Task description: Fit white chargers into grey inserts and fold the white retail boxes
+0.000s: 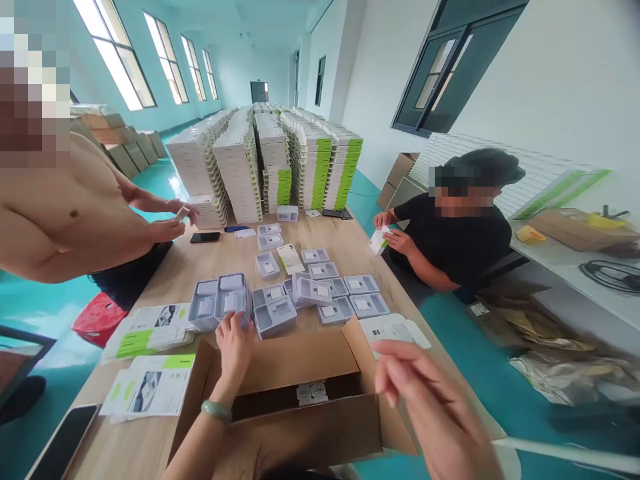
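My left hand, with a pale green bangle on the wrist, reaches over an open cardboard box. Its fingers are spread at the near side of a stack of clear plastic trays; firm contact is not plain. My right hand hovers above the box's right side, slightly blurred. Its fingers are loosely bent, and nothing shows in them. Inside the box lie small white pieces, partly in shadow. More plastic trays with small white items spread out beyond the box.
Printed flat cartons and a phone lie at left. Tall stacks of white-green boxes stand at the far end. One person at left holds a small white item; another at right handles a white box.
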A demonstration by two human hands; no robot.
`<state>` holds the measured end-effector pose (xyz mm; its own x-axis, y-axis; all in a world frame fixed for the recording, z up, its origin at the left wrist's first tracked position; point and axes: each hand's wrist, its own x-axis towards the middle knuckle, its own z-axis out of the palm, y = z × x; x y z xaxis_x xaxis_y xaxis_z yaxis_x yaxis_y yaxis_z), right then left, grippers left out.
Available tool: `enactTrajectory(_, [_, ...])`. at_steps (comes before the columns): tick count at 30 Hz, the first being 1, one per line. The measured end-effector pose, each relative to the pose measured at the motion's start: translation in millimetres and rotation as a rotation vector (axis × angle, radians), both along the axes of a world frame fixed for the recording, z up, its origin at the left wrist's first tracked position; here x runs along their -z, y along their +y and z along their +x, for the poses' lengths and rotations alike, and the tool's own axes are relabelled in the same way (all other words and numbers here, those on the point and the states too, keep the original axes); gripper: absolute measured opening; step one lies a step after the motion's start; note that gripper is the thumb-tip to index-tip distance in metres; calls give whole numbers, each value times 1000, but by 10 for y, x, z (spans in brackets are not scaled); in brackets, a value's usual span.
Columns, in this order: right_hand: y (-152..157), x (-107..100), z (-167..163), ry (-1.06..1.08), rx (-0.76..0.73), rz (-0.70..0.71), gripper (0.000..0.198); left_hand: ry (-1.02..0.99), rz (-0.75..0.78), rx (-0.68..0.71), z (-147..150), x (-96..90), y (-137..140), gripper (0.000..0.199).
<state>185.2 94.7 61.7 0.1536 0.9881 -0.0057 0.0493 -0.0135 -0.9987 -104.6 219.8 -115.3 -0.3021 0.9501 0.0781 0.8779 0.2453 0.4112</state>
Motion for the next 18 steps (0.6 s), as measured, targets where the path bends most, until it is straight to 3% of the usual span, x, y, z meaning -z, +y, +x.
enactTrajectory(3, [28,494,-72,-21,-91,-266,44,-44,-114,135,136,98,-308,38])
enactTrajectory(5, [-100,921,-72,-87,-151,-346,48,-73,-228,219,249,152,-471,38])
enactTrajectory(7, [-226,1293,-58,-275,-174,-292,44,-101,-336,285,375,170,-595,43])
enactTrajectory(9, [-265,1522,-59,-548,-243,-182,39,-137,-417,357,493,140,-695,51])
enactTrajectory(12, [-164,1562,-120,-849,-441,-161,43,-201,-501,452,589,22,-824,60])
enactTrajectory(18, [-11,1213,-286,-1052,-730,-321,34,-300,-687,486,453,-193,-1100,78])
